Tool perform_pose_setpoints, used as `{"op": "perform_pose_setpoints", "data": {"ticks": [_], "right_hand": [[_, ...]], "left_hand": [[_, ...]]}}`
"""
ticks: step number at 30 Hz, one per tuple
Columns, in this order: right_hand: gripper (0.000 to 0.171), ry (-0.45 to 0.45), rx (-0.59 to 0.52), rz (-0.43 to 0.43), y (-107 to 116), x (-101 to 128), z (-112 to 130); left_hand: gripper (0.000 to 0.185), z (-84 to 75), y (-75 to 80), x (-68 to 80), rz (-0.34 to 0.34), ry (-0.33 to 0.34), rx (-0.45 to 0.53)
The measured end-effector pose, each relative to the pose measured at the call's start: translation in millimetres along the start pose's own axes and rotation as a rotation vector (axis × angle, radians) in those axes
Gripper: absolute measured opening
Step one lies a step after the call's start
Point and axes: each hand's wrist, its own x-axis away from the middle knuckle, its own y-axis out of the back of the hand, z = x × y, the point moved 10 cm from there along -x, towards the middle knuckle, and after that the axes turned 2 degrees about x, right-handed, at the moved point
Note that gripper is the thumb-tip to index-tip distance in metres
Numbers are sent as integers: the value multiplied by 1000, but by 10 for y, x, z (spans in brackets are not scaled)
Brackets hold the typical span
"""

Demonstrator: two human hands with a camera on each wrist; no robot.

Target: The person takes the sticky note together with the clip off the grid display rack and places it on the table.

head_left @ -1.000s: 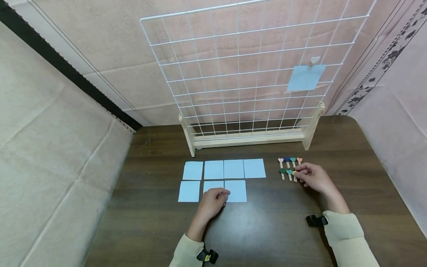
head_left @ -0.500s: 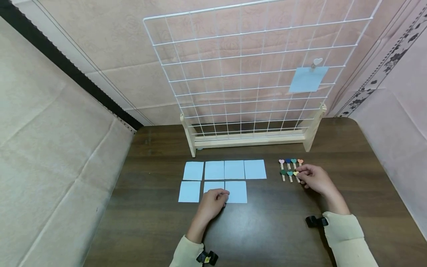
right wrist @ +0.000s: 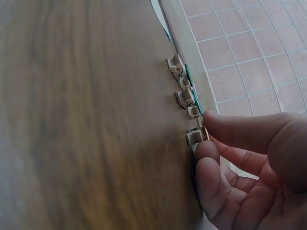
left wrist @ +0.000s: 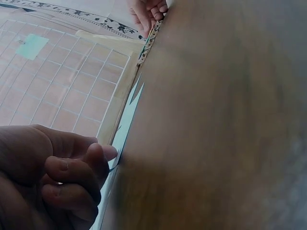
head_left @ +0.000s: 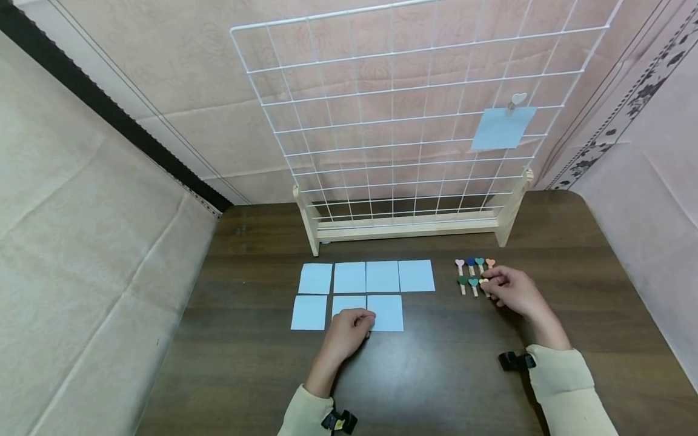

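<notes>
**Your hands: one on a blue paper, one on a little peg**

Your right hand [head_left: 512, 290] is at the small heart pegs [head_left: 473, 274] on the right side of the table [head_left: 436, 375]. Thumb & first finger pinch the yellow peg [head_left: 483, 283], the last one in the near row. In the right wrist view your fingertips [right wrist: 207, 154] squeeze that peg's end, w/ two more pegs lined up just past it. The peg sits on the table, touching the wood.

Your left hand [head_left: 349, 333] rests on the near row of blue paper squares [head_left: 365, 293], at the edge where the middle paper [head_left: 348, 303] meets the one beside it. Fingers are curled down onto the paper. Can't tell if they grip it or just press on it; the left wrist view only shows bent fingers [left wrist: 72, 172] next to a paper edge.

Seven squares lie flat: four in the far row, three near you. Behind them stands a white wire grid [head_left: 403, 115] on a wood base [head_left: 409, 227]. One blue paper [head_left: 501, 128] hangs on the grid's right side, held by a pale heart peg [head_left: 516, 99].
</notes>
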Motion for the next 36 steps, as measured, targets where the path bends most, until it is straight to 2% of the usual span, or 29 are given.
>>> {"op": "perform_pose_setpoints", "data": {"ticks": [6,15,25,32,36], "right_hand": [[35,-3,3,1,12,1,-20],[33,-15,-22,-64,73,15,-13],[29,60,-23,-117,204,46,169],[28,125,-8,-167,378,-9,367],[31,162,9,-191,475,-35,511]], "left_hand": [[22,23,-11,2,12,9,1],[21,-126,-28,-81,3,-39,-4],[25,-612,-126,-333,6,-119,3],[24,-932,-147,-524,3,-176,96],[23,-1093,-136,-622,-27,-201,130]]}}
